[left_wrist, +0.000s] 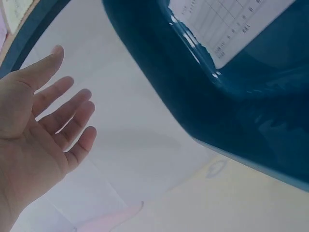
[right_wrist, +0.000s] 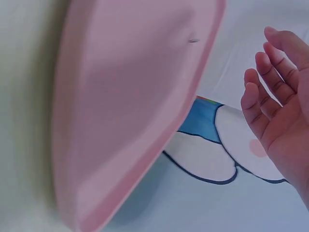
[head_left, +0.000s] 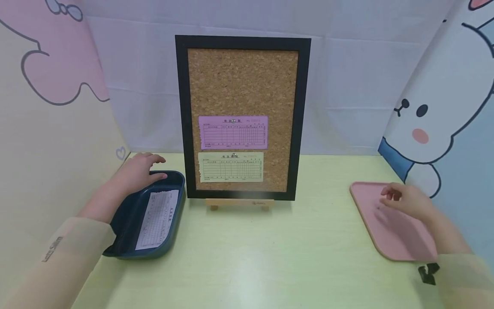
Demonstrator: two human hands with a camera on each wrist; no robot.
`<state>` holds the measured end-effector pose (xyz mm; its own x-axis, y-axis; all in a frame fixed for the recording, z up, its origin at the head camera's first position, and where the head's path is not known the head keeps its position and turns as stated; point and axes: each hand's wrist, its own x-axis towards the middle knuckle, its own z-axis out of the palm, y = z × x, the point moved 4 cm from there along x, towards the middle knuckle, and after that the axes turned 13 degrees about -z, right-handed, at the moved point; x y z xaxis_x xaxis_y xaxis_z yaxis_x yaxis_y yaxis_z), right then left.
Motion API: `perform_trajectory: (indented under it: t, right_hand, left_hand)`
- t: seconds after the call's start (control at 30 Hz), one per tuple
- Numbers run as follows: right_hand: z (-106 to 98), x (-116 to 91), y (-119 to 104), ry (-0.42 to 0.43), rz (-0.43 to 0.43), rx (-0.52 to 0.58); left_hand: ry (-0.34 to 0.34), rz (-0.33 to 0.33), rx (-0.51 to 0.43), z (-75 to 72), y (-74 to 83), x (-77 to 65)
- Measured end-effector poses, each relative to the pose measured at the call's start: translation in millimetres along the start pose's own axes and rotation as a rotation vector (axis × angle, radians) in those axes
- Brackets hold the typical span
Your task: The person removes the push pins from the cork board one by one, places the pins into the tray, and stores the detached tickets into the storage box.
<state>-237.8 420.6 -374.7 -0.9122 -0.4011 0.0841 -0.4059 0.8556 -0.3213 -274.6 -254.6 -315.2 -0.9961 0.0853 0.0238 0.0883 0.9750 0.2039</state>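
My left hand (head_left: 135,172) hovers over the far left part of a dark blue tray (head_left: 125,219), fingers spread and loosely bent, holding nothing. In that tray lies a white printed form slip (head_left: 157,219). My right hand (head_left: 411,201) hangs above a pink tray (head_left: 393,238); in the right wrist view its relaxed fingers (right_wrist: 270,92) hold nothing. A small metal piece (right_wrist: 193,40), too small to tell its kind, lies in the pink tray. On the framed cork board (head_left: 243,81) a purple form slip (head_left: 233,135) is pinned above a yellow one (head_left: 231,169).
The board leans on a small wooden easel (head_left: 239,202) at the back middle of the pale table (head_left: 247,257). A white cloth (head_left: 347,86) hangs behind it. Panels with cartoon drawings stand at the left and right sides.
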Motion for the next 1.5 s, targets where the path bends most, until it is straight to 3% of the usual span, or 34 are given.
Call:
perform_trajectory:
  t: [0.2,0.43,0.9,1.03,1.27,1.5]
  right_hand:
    - [-18.0,4.4,-22.9,0.016,0.03,0.0]
    - [-33.9,9.0,-50.9,0.114,0.032,-0.019]
    - [-54.2,21.7,-118.1,0.384,-0.085,-0.102]
    - [-56.3,24.1,-136.3,0.494,-0.141,-0.058]
    - [-57.5,27.9,-171.9,0.696,-0.265,-0.014]
    - [-50.6,38.9,-203.2,0.82,-0.352,0.062]
  left_hand:
    - [0.04,-0.018,-0.031,-7.8,8.5,-6.6]
    - [0.098,-0.037,-0.094,-14.6,22.6,-13.0]
    - [0.26,-0.076,-0.29,-26.4,43.1,-22.5]
    - [0.312,-0.079,-0.349,-29.1,48.5,-23.7]
    - [0.342,-0.126,-0.422,-29.4,55.4,-24.5]
    - [0.378,-0.135,-0.514,-29.2,64.5,-22.8]
